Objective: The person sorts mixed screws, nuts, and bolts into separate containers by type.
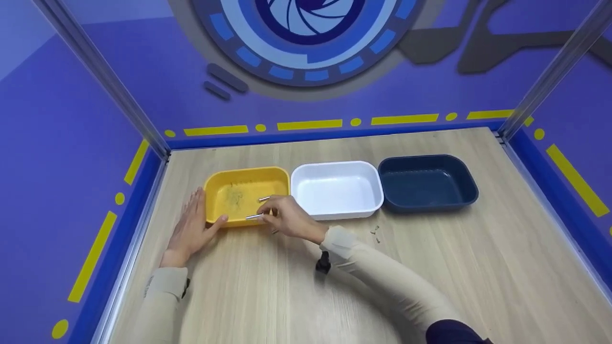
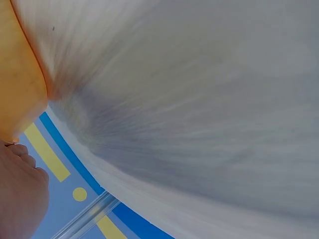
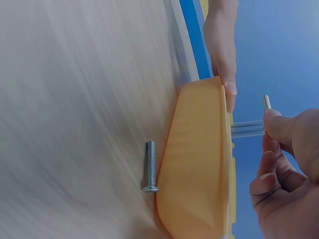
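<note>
My right hand (image 1: 287, 217) is over the near right corner of a yellow bin (image 1: 215, 188), pinching a silver bolt (image 3: 266, 102) between thumb and fingertips. Beside those fingers, another silver bolt (image 1: 264, 198) shows against the bin's right inner side. A third bolt (image 3: 151, 167) lies on the table just outside the bin's near wall. My left hand (image 1: 190, 231) rests along the bin's left end, fingers straight against the outside and thumb at the near rim. Several tiny dark screws (image 1: 234, 197) lie scattered on the bin floor.
A white bin (image 1: 337, 210) stands right of the yellow one, and a dark blue bin (image 1: 430, 208) stands beyond it, in one row. Several tiny screws (image 1: 376, 233) lie on the wooden table (image 1: 267, 296) before the white bin. Purple panels (image 1: 158, 86) border the table.
</note>
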`<state>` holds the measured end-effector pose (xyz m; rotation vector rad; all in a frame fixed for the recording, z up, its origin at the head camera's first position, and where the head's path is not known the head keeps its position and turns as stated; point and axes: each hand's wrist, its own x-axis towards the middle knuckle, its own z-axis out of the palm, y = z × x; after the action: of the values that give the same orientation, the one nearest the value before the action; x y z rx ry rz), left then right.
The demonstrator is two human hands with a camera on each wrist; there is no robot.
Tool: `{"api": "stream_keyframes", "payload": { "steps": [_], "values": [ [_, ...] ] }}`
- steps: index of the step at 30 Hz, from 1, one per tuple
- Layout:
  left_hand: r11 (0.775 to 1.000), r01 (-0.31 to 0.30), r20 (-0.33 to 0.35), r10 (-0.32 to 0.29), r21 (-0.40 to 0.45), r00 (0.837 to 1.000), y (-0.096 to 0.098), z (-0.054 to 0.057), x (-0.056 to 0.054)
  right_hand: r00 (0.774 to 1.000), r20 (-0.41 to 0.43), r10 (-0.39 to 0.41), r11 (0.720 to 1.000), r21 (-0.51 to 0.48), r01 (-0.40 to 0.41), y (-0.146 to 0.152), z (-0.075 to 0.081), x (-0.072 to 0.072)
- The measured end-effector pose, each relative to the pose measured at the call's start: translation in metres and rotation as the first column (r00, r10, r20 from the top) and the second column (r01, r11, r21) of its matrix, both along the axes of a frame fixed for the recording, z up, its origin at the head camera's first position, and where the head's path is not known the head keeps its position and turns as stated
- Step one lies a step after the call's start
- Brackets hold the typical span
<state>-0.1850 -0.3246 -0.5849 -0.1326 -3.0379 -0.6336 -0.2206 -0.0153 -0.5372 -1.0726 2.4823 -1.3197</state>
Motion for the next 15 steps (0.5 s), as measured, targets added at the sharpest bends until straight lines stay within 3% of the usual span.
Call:
{"api": "stream_keyframes", "payload": {
  "steps": [15],
  "values": [
    [1.000, 0.001, -0.010, 0.000, 0.019, 1.000, 0.000, -0.001, 0.000, 0.998, 0.007, -0.068, 0.996, 0.051, 0.068, -0.020, 0.015, -0.023]
  ]
}}
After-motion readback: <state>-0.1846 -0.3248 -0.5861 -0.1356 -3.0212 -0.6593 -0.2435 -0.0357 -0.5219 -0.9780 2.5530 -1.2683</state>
